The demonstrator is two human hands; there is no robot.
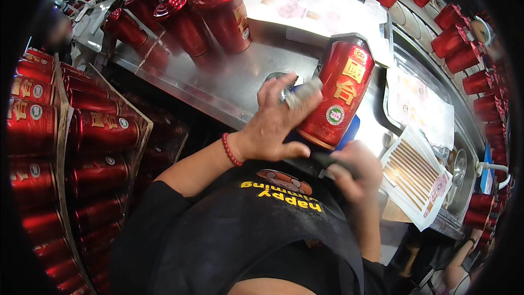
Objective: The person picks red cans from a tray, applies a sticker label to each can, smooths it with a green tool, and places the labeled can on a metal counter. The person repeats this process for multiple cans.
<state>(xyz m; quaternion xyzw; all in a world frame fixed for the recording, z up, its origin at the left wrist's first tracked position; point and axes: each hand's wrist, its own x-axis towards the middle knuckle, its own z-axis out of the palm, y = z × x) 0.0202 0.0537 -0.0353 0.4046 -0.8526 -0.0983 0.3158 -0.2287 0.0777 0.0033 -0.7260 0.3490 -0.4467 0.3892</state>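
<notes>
A red bottle [337, 98] with gold characters and a round green-and-white emblem lies tilted on a blue support [351, 131], its base toward me. My left hand [275, 117], with a red bead bracelet on the wrist, is at the bottle's left side. Its fingers are spread, with pale wraps on some fingertips, and one overlaps the bottle's edge; whether it presses on the bottle I cannot tell. Just below the base, my right hand [355, 172] is closed around a dark object [334, 164], blurred and partly hidden by the fingers.
Red bottles [224, 16] stand at the back left of the metal table [213, 84]. Label sheets [322, 8] lie behind, and a sheet with gold strips [413, 172] lies at right. Racks of red bottles [103, 131] stand at left; a conveyor carries more at far right.
</notes>
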